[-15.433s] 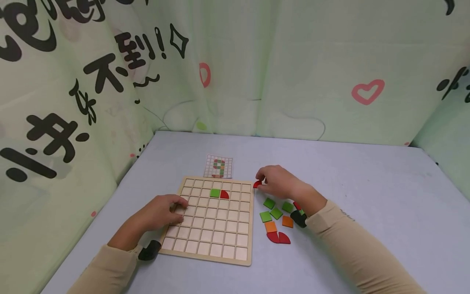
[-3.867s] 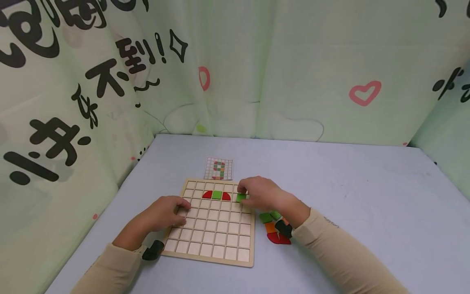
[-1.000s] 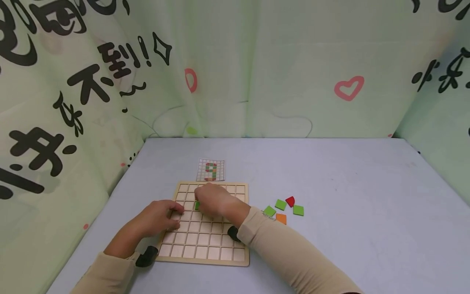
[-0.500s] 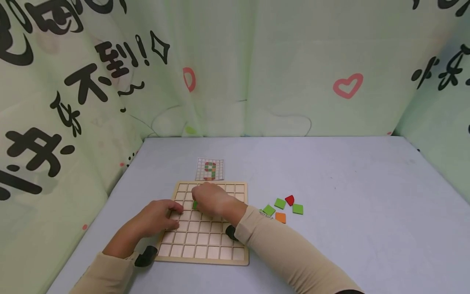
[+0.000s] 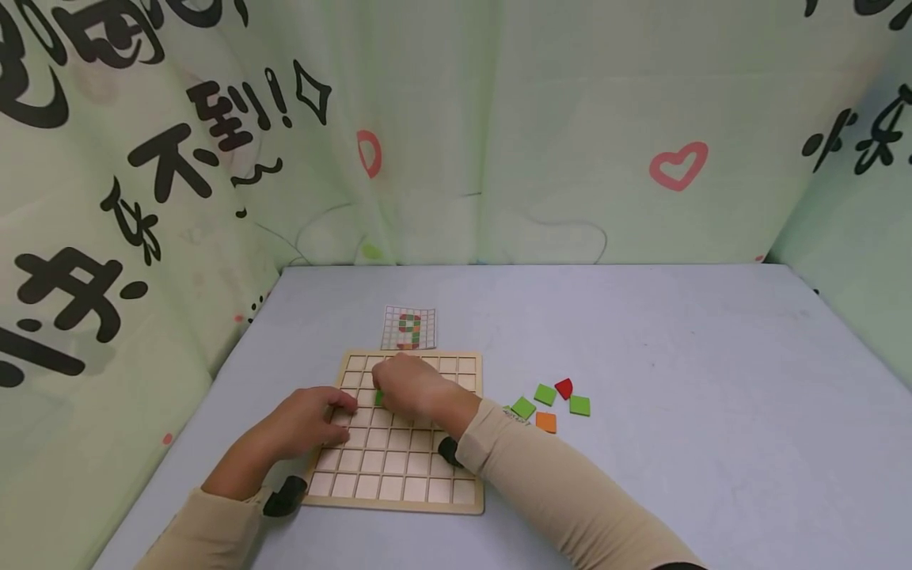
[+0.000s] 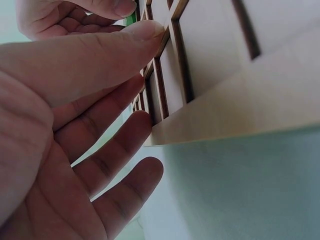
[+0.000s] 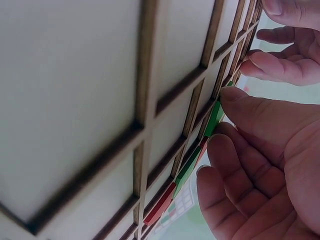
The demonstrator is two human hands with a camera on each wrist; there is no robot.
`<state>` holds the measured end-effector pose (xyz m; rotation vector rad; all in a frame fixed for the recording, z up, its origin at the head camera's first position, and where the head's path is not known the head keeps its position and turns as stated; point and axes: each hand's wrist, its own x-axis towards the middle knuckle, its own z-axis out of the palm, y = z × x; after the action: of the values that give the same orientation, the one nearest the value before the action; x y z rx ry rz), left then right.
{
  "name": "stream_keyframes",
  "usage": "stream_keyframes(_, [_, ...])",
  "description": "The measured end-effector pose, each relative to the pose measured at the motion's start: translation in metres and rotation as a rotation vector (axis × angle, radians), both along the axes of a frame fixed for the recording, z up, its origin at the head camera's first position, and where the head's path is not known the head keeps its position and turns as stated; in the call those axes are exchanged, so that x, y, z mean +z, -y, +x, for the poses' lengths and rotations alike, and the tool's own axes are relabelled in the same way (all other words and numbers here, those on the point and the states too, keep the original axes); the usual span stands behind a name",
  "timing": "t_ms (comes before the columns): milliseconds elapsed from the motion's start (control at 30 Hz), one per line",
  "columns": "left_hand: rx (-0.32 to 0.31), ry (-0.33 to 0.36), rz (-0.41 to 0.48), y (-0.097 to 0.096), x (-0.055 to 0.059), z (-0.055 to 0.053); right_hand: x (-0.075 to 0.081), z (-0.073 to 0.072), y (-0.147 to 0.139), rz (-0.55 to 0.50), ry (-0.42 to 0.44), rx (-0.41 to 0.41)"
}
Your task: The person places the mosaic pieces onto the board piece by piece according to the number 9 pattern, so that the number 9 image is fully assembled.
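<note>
A wooden grid board [image 5: 396, 511] lies on the table. My right hand [image 5: 420, 389] is over its upper part, thumb and fingertips pinching a green square tile [image 7: 214, 119] at the grid cells. Red [image 7: 160, 204] and green [image 7: 187, 169] tiles sit in the row beyond, seen in the right wrist view; my hand hides them in the head view. At the board's left edge my left hand [image 5: 306, 423] rests with fingers loosely spread, its thumb [image 6: 142, 32] touching the grid and the lower fingers beside the edge.
Right of the board lie loose tiles: several green squares [image 5: 545, 394], an orange square [image 5: 545, 423] and a red quarter-round [image 5: 564, 389]. The right sleeve [image 5: 556, 475] covers part of this area. A small printed pattern card [image 5: 390, 328] lies behind the board.
Since 3.9 seconds ago my right hand has moved left across the board, from its right side to the upper middle. Over the last second both hands have stayed nearly still.
</note>
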<state>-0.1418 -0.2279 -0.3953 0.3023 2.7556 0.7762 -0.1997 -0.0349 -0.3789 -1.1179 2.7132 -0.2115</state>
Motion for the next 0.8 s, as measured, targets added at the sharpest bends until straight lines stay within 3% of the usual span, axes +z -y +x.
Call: stream_keyframes(800, [-0.004, -0.005, 0.005, 0.0008, -0.0014, 0.0006, -0.0010, 0.0006, -0.0053, -0.101, 0.120, -0.032])
